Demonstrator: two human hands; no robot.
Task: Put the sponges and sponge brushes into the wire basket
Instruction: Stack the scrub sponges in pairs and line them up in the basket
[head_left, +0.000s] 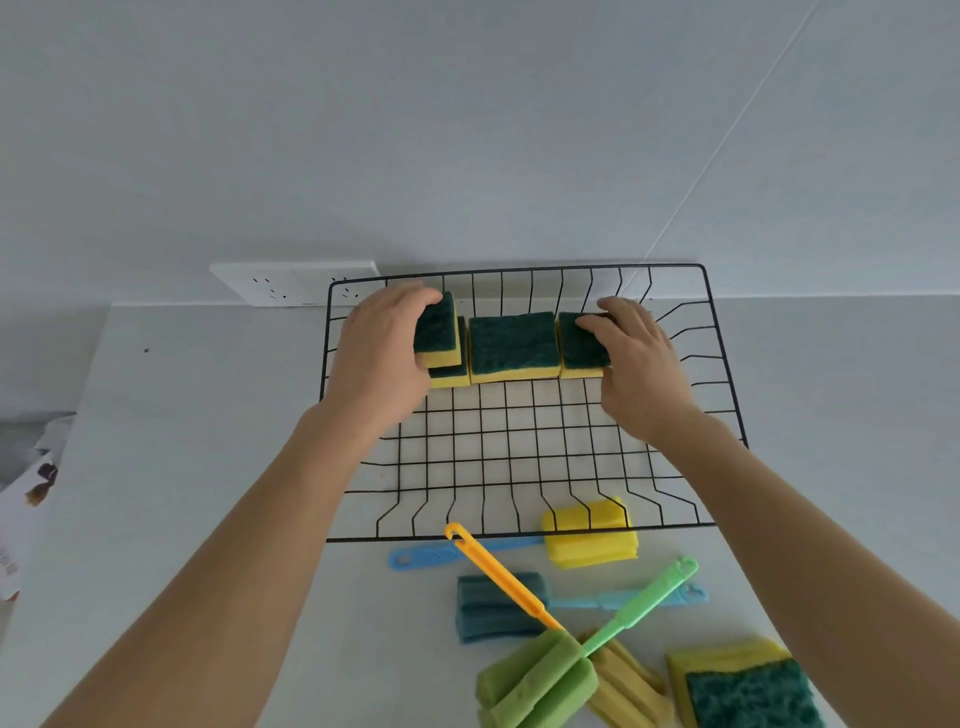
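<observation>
Sponges (513, 344) mostly in wire basket (524, 457); we're gripping two under our fingers (592, 326), brushes (540, 670) still out.

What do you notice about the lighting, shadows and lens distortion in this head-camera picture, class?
Head view: the light is soft and even, with only faint shadows and no glare on the counter; the wide lens bows the wire basket rim and stretches the forearms near the bottom edge; the left hand, the right hand and the sponges look reasonably sharp.
</observation>
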